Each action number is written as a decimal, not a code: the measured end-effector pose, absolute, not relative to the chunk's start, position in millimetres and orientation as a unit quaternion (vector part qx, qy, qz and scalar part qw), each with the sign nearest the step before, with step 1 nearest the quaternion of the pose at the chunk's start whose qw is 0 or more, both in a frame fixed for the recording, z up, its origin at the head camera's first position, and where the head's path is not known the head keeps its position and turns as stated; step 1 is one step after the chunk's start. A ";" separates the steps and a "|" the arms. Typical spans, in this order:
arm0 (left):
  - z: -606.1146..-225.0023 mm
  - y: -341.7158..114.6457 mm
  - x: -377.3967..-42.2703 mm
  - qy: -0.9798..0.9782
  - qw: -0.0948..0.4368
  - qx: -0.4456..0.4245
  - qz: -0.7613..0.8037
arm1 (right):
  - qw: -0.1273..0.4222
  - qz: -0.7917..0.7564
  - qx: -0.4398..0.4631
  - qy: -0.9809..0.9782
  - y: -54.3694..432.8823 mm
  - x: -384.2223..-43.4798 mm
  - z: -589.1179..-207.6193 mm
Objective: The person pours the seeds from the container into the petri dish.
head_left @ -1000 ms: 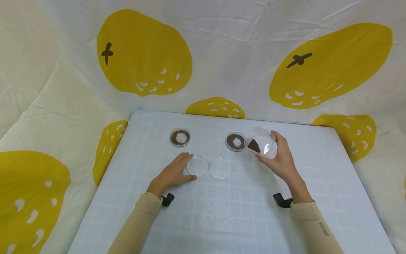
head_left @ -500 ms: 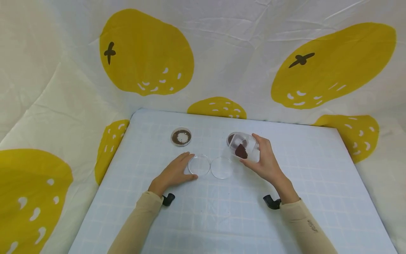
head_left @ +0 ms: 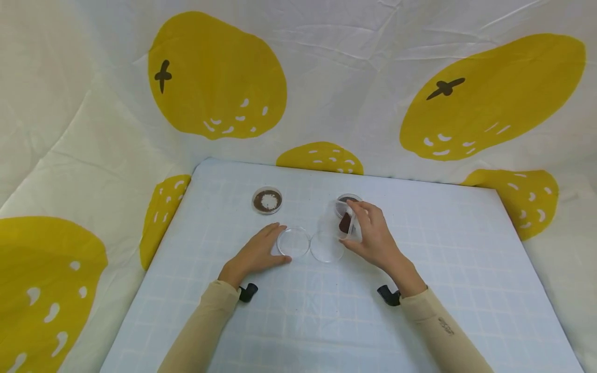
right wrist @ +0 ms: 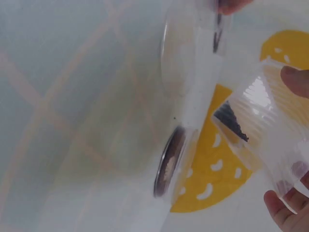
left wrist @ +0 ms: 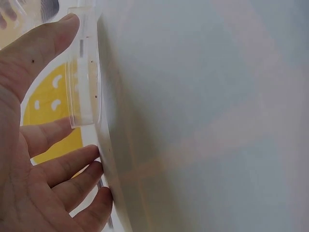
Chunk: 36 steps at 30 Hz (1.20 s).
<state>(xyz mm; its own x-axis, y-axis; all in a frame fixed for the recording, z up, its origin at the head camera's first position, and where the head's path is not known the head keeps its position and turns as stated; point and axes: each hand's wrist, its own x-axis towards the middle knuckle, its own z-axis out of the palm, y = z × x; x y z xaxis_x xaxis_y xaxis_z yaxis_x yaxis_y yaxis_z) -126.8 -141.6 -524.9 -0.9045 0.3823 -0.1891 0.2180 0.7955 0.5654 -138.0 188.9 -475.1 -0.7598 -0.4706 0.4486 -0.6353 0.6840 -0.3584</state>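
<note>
My left hand (head_left: pixel 255 254) rests on the table with thumb and index finger around a clear petri dish (head_left: pixel 294 242); the left wrist view shows both at the dish's wall (left wrist: pixel 84 67). Touching that dish on its right is a second clear round dish or lid (head_left: pixel 325 251). My right hand (head_left: pixel 375 235) grips a clear plastic box (right wrist: pixel 265 125), tilted to the left above the second dish. Dark brown granules (head_left: pixel 345 223) lie gathered in the box's lower corner. Whether any are falling out cannot be seen.
Farther back on the table (head_left: pixel 298 321) stand two petri dishes of brown granules with white bits in the middle, one at left (head_left: pixel 267 200) and one at right (head_left: pixel 347 198), partly hidden behind the box. A fruit-printed curtain (head_left: pixel 336 77) encloses the table.
My right hand has carried the plastic box leftward and tipped it more steeply, from beside the back right dish to over the second clear dish. My left hand stays put.
</note>
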 end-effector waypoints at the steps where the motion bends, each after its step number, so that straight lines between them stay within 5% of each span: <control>1: -525.2 -141.7 -127.0 0.936 0.149 0.160 0.276 | 0.163 0.249 0.309 -0.903 187.2 -138.6 -476.0; 36: -526.5 -143.5 -127.5 0.934 0.150 0.158 0.282 | 0.189 0.152 0.400 -0.884 144.0 -137.8 -481.9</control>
